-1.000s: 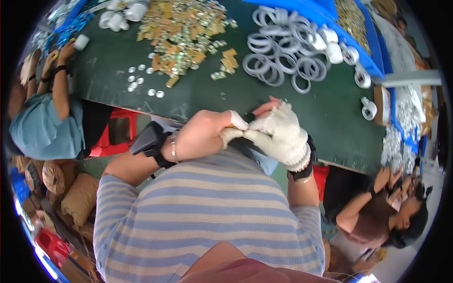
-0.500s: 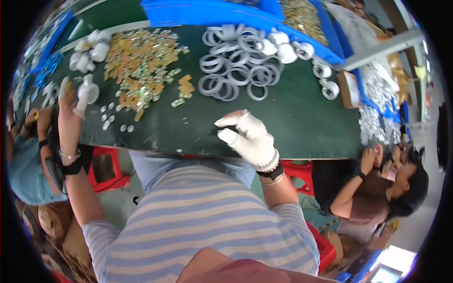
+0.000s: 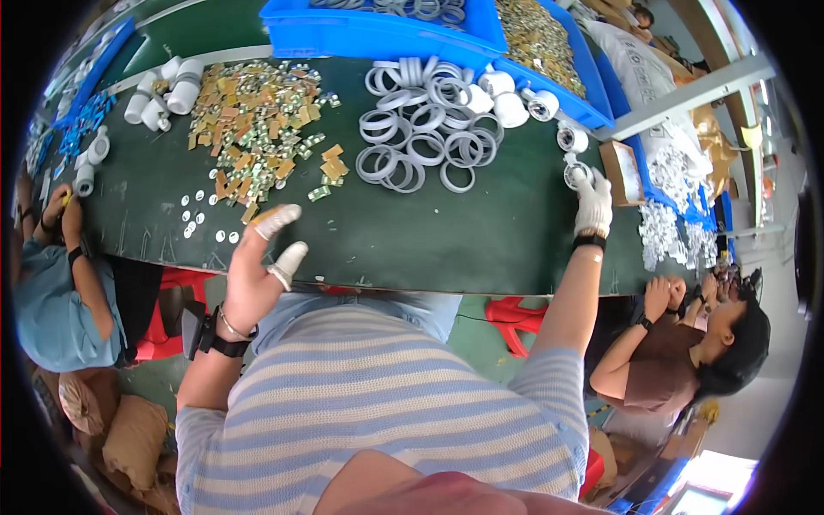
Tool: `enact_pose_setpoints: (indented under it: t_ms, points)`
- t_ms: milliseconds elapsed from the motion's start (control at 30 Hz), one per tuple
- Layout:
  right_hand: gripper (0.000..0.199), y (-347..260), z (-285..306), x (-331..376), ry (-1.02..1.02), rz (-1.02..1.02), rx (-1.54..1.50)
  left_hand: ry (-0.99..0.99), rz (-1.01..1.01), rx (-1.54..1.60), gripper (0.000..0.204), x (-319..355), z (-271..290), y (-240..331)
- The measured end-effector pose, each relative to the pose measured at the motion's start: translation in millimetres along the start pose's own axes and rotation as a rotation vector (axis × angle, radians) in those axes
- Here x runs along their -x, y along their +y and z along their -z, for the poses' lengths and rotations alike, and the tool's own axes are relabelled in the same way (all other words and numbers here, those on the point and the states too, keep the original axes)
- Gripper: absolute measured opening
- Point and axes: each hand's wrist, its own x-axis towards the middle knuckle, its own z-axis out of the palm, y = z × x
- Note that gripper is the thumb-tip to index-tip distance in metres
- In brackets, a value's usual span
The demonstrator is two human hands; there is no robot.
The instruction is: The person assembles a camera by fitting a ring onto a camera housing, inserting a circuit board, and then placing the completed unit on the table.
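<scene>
Fitting (image 3: 572, 174), white and round, touches my right hand (image 3: 592, 206); whether gripped, I cannot tell. My left hand (image 3: 256, 276) spreads wide. Dark-printed white sack (image 3: 639, 90) beyond.

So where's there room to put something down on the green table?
The widest, nearly bare patch of table lies between the left hand and right hand, below the grey rings. Another lies left of the white discs. It's crowded at the rings and tan pieces.

gloved right hand (image 3: 593, 210): matt knitted cloth
white fittings (image 3: 511, 110), upper right: smooth glossy plastic
rings (image 3: 412, 70), upper centre: smooth, satin plastic
table top (image 3: 395, 232): matt, scuffed
bin (image 3: 386, 43), top centre: glossy plastic
sweater (image 3: 395, 403): ribbed knit
</scene>
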Motion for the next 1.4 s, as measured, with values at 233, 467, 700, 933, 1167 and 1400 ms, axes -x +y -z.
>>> enact_pose_setpoints:
  t_ms: [233,467,700,933,1167,1400]
  points:
    - [0.054,-168,-31,213,-0.656,0.250,-0.687,-0.331,-0.174,-0.028,0.078,-21,-15,34]
    - [0.043,-217,-73,226,-0.742,0.717,-0.460,-0.653,0.208,0.478,0.088,-21,-31,31]
    - [0.025,-195,-98,206,-0.284,0.974,-0.022,-0.425,0.426,0.817,0.074,-6,-10,3]
    - [0.025,-203,-32,230,-0.675,0.836,-0.316,-0.451,0.008,0.312,0.082,-13,6,32]
    - [0.034,-195,-41,226,-0.755,0.846,-0.585,-0.593,-0.219,-0.231,0.065,-29,-2,42]
    - [0.032,-204,-49,241,-1.038,0.047,-0.729,-0.633,-0.154,-0.383,0.065,-26,-11,45]
